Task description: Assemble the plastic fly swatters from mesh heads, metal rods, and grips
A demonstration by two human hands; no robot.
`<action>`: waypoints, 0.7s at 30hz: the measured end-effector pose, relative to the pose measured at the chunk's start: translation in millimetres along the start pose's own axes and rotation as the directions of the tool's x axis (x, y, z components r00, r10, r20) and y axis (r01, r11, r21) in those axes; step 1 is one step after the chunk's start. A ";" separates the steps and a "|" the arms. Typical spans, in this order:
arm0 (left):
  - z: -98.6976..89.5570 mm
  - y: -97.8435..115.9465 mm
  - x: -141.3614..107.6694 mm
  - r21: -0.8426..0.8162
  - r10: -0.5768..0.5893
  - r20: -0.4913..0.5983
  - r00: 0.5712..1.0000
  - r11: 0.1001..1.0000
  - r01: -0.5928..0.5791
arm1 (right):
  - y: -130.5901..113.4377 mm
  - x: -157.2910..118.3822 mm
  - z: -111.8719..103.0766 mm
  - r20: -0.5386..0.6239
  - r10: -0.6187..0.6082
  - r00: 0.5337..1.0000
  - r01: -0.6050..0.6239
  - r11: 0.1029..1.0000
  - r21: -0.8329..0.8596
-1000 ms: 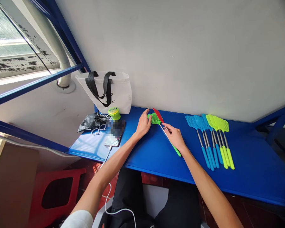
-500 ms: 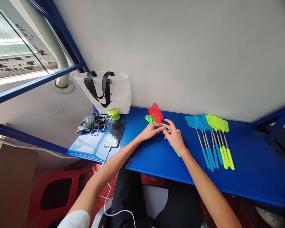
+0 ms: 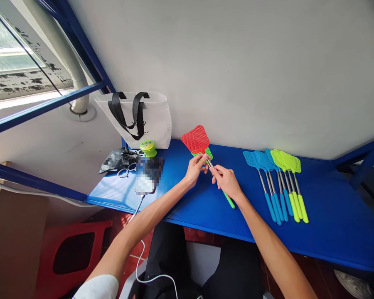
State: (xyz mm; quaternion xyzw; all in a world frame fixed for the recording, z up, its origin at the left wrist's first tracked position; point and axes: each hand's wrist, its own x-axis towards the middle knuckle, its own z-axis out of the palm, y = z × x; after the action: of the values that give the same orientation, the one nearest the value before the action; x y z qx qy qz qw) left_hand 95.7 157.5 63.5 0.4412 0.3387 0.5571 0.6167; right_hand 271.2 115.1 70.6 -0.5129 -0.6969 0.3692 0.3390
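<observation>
A red fly swatter (image 3: 197, 139) is held up over the table, its mesh head tilted toward the wall. My left hand (image 3: 195, 170) pinches its metal shaft just below the head. Lower on the same swatter my right hand (image 3: 226, 180) is closed, its fingers hiding most of the handle. Beneath them a green fly swatter (image 3: 229, 201) lies on the blue table; its mesh head shows under the red one and its middle is hidden by my hands. To the right lie several blue fly swatters (image 3: 271, 205) and several yellow-green fly swatters (image 3: 302, 207), side by side with handles toward me.
On the left of the blue table (image 3: 187, 207) stand a white bag (image 3: 157, 120) with black handles and a green tub (image 3: 148, 148). Near them are a black plastic bag (image 3: 116, 160), scissors (image 3: 123, 172) and a blurred phone with a white cable (image 3: 139, 204). A wall rises behind.
The red swatter's head has turned to face me more broadly and shifted up and left. My left hand has moved slightly down, and my right hand has closed more around the swatter.
</observation>
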 end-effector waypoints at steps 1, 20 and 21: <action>-2.4 2.4 1.8 -0.046 -0.004 -0.043 0.999 0.999 0.002 | -2.1 -1.0 -0.2 0.026 0.000 1.000 0.000 1.000 -0.010; -78.0 75.1 36.9 -0.368 0.111 -0.371 0.922 0.894 -0.256 | -13.7 -16.0 -55.5 0.843 0.049 0.536 -0.231 0.969 0.091; -75.4 75.0 36.0 -0.373 0.103 -0.357 0.928 0.895 -0.243 | -12.9 -16.4 -55.9 0.847 0.043 0.530 -0.226 0.970 0.092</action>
State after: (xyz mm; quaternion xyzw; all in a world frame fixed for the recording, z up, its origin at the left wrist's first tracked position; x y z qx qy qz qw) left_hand 3.4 204.8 106.5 0.2315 0.2706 0.7344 0.5777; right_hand 316.8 106.0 108.1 -0.2908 -0.6932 0.6592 -0.0180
